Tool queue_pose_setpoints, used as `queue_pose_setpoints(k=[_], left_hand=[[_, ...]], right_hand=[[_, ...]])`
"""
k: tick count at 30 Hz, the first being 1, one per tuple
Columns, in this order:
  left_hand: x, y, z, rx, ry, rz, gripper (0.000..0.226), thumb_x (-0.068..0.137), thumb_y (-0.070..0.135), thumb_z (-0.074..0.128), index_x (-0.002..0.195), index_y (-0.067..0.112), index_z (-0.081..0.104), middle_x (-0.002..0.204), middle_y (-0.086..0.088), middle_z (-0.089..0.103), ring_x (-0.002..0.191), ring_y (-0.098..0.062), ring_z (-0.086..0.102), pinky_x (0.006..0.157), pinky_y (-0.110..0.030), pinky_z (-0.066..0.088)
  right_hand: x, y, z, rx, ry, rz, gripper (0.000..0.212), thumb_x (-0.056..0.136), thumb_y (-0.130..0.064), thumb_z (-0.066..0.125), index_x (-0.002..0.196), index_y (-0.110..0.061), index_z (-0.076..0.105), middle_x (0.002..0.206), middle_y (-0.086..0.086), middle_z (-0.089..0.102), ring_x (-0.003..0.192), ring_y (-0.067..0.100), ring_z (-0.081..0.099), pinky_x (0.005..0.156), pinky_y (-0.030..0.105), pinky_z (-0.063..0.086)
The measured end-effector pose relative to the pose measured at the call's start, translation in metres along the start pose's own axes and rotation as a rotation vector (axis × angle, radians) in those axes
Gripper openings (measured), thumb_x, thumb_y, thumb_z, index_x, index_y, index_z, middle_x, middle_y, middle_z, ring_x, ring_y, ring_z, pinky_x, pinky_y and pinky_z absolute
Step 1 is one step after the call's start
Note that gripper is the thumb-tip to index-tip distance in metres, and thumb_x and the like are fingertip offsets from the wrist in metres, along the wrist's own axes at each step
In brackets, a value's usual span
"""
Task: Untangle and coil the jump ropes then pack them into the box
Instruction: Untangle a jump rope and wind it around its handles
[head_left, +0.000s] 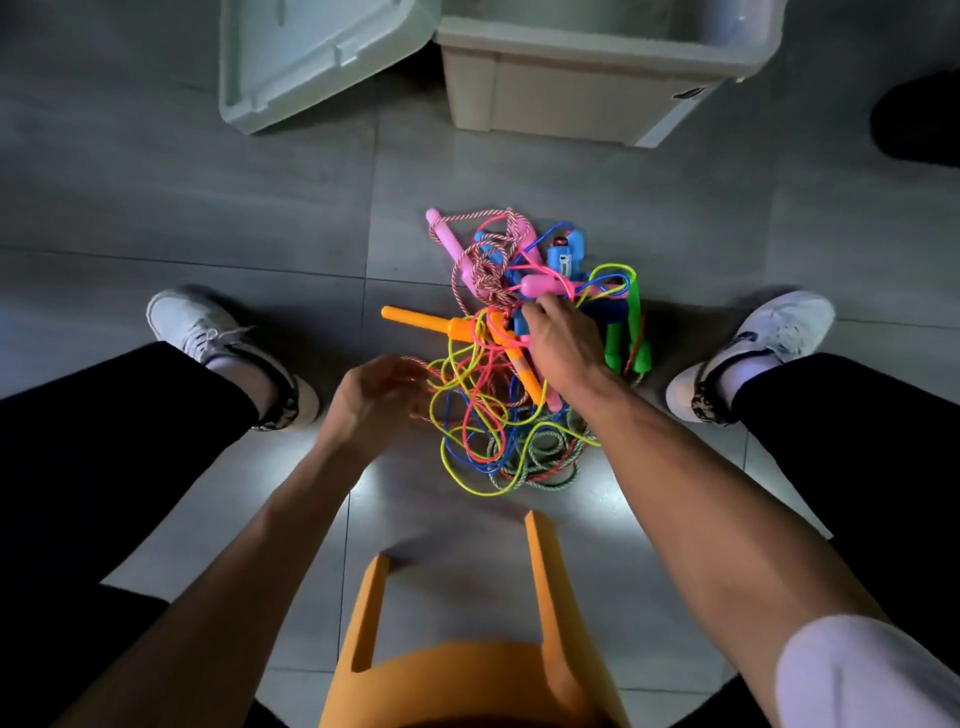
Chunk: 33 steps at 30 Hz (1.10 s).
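Head view: my right hand (558, 340) pinches a pink plastic handle (543, 286), left hand (382, 397) fingers loose cords; the bright tangled jump ropes (493, 415) stay knotted, the beige plastic box (597, 78) unpacked

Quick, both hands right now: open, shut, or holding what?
Left hand: blurred, fingers at the cords on the tangle's left edge; grip cannot be told.
Right hand: fingers reach into the jump ropes; grip cannot be told.

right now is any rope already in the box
No, the part of the box in view holds no rope, and the ropes lie tangled in one pile on the floor between the shoes.
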<state>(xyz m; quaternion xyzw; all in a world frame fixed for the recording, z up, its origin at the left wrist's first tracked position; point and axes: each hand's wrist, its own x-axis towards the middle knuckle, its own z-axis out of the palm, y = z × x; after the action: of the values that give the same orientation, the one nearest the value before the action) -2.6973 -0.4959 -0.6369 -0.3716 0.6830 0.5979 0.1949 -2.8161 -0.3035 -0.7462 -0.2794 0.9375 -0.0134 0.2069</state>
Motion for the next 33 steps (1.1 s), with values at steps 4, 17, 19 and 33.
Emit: queue_pose_setpoints(k=[4,17,19,33], left_hand=[[-0.006,0.000,0.002,0.019,0.002,0.005,0.019,0.088,-0.012,0.055,0.100,-0.001,0.065,0.073,-0.007,0.064,0.049,0.001,0.058,0.049,-0.011,0.045],[-0.004,0.044,0.008,0.198,0.071,0.299,0.030,0.084,0.002,0.066,0.079,0.032,0.068,0.077,0.005,0.070,0.072,-0.016,0.066,0.074,-0.035,0.055],[-0.011,0.054,0.013,0.245,0.056,0.386,0.032,0.085,0.002,0.062,0.079,0.033,0.065,0.078,0.006,0.069,0.071,-0.015,0.065,0.071,-0.033,0.054],[0.000,0.051,0.060,0.908,-0.229,0.614,0.059,0.084,0.024,0.068,0.139,0.021,0.047,0.131,-0.007,0.058,0.111,-0.026,0.059,0.091,-0.037,0.050]], right_hand=[[0.007,0.001,-0.001,-0.089,0.010,0.016,0.047,0.087,-0.014,0.066,0.131,-0.002,0.054,0.123,0.019,0.058,0.115,0.037,0.053,0.091,0.044,0.046],[-0.049,0.010,-0.093,0.987,0.322,0.320,0.017,0.075,-0.022,0.074,0.090,-0.023,0.065,0.090,-0.006,0.074,0.083,0.006,0.070,0.080,0.038,0.056],[-0.064,0.013,-0.099,0.984,0.363,0.332,0.018,0.077,-0.023,0.072,0.092,-0.021,0.065,0.091,-0.005,0.074,0.085,0.008,0.070,0.081,0.039,0.056],[-0.109,0.023,-0.111,1.263,0.384,0.573,0.020,0.083,-0.013,0.072,0.098,-0.012,0.058,0.089,-0.003,0.071,0.069,-0.009,0.064,0.063,0.012,0.048]])
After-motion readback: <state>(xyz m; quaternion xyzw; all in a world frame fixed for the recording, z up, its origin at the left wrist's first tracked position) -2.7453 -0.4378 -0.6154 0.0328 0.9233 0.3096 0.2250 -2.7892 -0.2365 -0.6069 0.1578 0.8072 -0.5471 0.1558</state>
